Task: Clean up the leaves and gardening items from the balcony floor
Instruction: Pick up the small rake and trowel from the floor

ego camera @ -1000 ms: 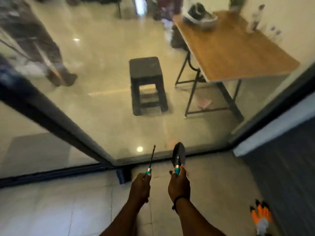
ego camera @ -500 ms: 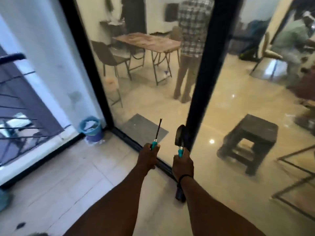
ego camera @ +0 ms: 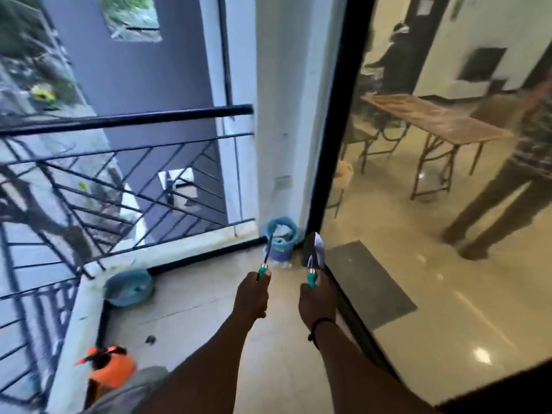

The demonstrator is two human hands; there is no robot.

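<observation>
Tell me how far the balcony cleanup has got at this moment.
Partly done. In hand: the left hand grips a thin tool and the right hand grips a trowel, both lifted off the floor. Left: a small dark scrap lies on the tiles, an orange item sits by the railing, and a blue basin and blue bucket stand in the corners.

Left hand [ego camera: 251,297] round a thin teal-handled tool [ego camera: 266,253], right hand [ego camera: 317,301] round a teal-handled trowel [ego camera: 313,253], above the balcony floor [ego camera: 209,306].
</observation>
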